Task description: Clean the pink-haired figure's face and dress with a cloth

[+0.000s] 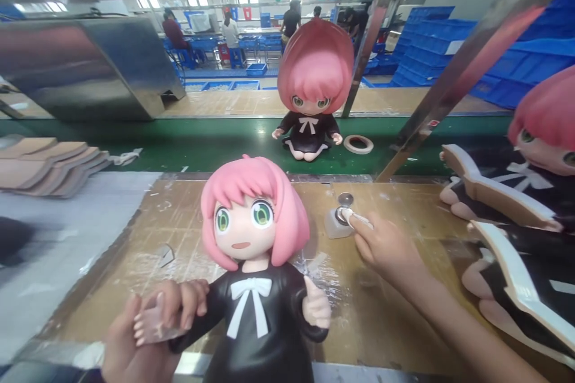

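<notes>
A pink-haired doll figure (251, 227) in a black dress with a white bow lies face up in front of me. My left hand (155, 317) is closed around its forearm and hand at the lower left. My right hand (386, 245) pinches a small white piece, perhaps folded cloth (359, 219), and presses its tip onto the mouth of a small translucent bottle (338, 228). The bottle's round metal lid (345, 198) stands flipped up. Just right of the doll's hair, the bottle rests on the brown work surface (291, 188).
Another figure (309, 96) sits on the green belt (224, 143), beside a tape roll (358, 143). More figures (539, 131) and curved pale pieces (498, 191) crowd the right. Stacked tan pieces (45, 164) lie left. A slanted metal post (471, 66) crosses the right side. People work behind.
</notes>
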A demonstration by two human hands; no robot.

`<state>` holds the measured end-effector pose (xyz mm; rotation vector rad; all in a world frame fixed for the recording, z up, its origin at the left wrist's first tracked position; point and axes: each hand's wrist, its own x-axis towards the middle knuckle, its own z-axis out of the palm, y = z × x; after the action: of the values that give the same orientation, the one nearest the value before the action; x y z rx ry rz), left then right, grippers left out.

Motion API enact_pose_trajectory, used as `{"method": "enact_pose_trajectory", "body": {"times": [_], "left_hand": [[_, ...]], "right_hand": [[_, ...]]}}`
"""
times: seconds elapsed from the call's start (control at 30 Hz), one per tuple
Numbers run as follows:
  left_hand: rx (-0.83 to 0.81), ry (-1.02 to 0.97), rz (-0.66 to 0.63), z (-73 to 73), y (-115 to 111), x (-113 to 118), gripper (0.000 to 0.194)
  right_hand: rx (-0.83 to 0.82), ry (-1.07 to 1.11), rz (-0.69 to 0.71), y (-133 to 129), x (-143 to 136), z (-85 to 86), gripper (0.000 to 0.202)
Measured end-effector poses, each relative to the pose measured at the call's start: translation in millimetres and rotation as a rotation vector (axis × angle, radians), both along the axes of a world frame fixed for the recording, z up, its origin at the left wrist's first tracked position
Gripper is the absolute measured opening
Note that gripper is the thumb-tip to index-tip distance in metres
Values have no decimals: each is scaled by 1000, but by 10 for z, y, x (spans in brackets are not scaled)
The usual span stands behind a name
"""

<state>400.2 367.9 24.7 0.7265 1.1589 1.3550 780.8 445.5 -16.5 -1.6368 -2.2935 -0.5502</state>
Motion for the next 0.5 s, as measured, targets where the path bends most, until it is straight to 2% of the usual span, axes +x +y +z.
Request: {"method": "enact_pose_trajectory", "body": {"times": [0.13, 0.23, 0.3, 0.37, 0.43, 0.5], "left_hand": [[78, 21, -10, 61, 2, 81, 56], [124, 42, -86, 18, -13, 41, 56], [136, 46, -132, -13, -21, 9, 55], [138, 41, -149, -15, -23, 14, 54], [136, 40, -122, 19, -18, 67, 54], [145, 50, -68, 76, -10, 153, 55]], "right_hand": [[-8, 12, 23, -6, -3, -1, 29], [-4, 225, -9, -38, 17, -68, 31], [-34, 510, -129, -39, 14, -156, 35], [-91, 781, -306, -1, -24, -267, 63], [-166, 948, -438, 74, -104, -377, 86], [-216, 1033, -476, 161, -209, -457, 88]]}}
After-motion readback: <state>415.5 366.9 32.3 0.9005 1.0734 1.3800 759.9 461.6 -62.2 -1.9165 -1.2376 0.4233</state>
